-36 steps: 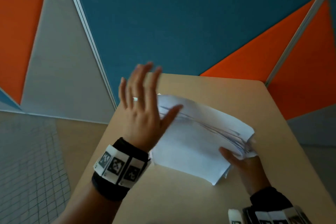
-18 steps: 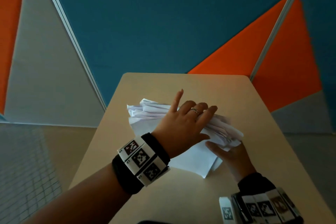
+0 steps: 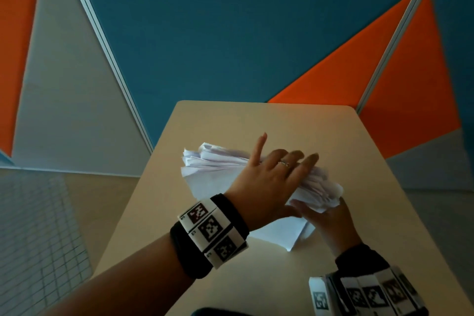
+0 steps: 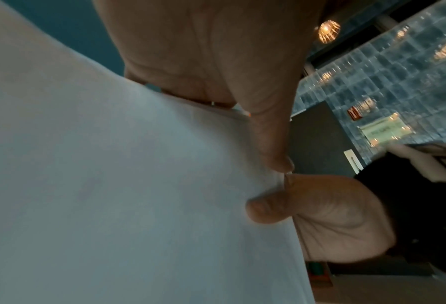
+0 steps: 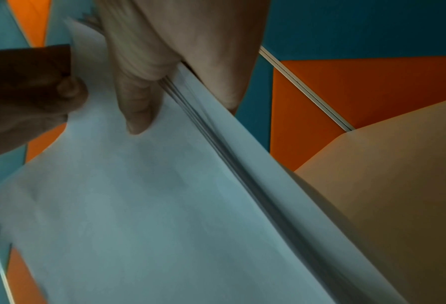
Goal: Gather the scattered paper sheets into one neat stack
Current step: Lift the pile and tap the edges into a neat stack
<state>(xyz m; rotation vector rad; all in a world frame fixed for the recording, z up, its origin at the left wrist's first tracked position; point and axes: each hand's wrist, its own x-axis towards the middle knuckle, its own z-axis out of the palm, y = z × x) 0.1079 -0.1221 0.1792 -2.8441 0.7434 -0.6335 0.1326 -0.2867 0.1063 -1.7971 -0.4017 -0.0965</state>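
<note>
A bundle of white paper sheets [image 3: 215, 169] stands on its long edge on the beige table [image 3: 256, 120], its ends ragged and uneven. My left hand [image 3: 274, 179] lies over the bundle's top edge, with fingers curled over the far side and the index finger pointing up. Its thumb [image 4: 271, 144] presses the near face of the sheets [image 4: 112, 185]. My right hand [image 3: 325, 220] grips the bundle's right end from below, thumb [image 5: 136, 102] on the near face of the sheets [image 5: 151, 205], fingers behind.
The table's far edge meets blue and orange partition panels [image 3: 230, 46]. Bare tabletop lies beyond and to the right of the bundle. A tiled floor [image 3: 38, 238] drops away left of the table.
My left hand, raised and spread a second ago, has come down over the top of the sheets. The sheets are bunched closer together. My right hand keeps its hold.
</note>
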